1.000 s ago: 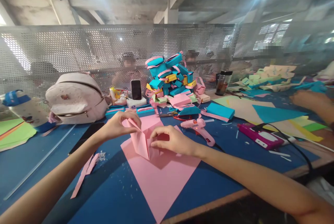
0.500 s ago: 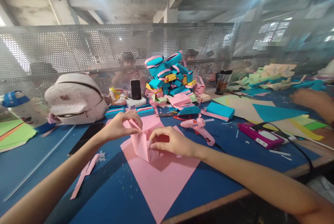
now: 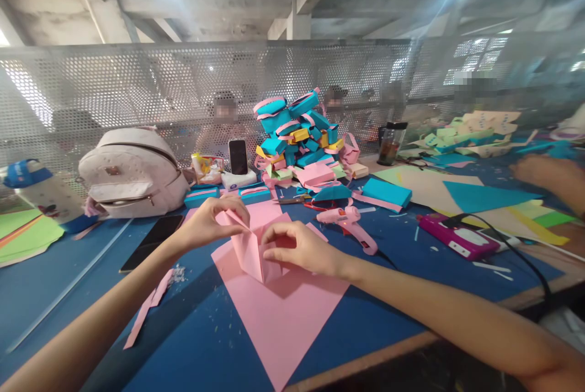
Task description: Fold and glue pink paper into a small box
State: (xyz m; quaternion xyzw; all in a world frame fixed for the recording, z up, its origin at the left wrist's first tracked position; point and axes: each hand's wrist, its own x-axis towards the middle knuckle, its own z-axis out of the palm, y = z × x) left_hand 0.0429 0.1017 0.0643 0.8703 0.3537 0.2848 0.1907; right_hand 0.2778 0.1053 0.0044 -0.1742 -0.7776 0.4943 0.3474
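A folded piece of pink paper (image 3: 249,255) stands upright between my hands, its crease facing me. My left hand (image 3: 225,218) pinches its upper left edge between thumb and fingers. My right hand (image 3: 299,247) is closed on the right side of the same folded paper, fingertips near the crease; part of the paper is hidden behind it. Under both hands a flat pink sheet (image 3: 281,325) lies on the blue table, one corner pointing toward me. A pink glue gun (image 3: 350,226) rests on its side just beyond my right hand.
Behind the glue gun are scissors (image 3: 292,200) and a tall pile of blue and pink paper boxes (image 3: 297,136). A black phone (image 3: 153,242), pink strips (image 3: 148,306), and a white backpack (image 3: 132,172) are left. Right are a magenta device (image 3: 457,238), colored sheets, and another person's hand (image 3: 543,175).
My hands hold nearly the same position. The folded paper's right side has shifted slightly, and its crease has moved a touch to the right.
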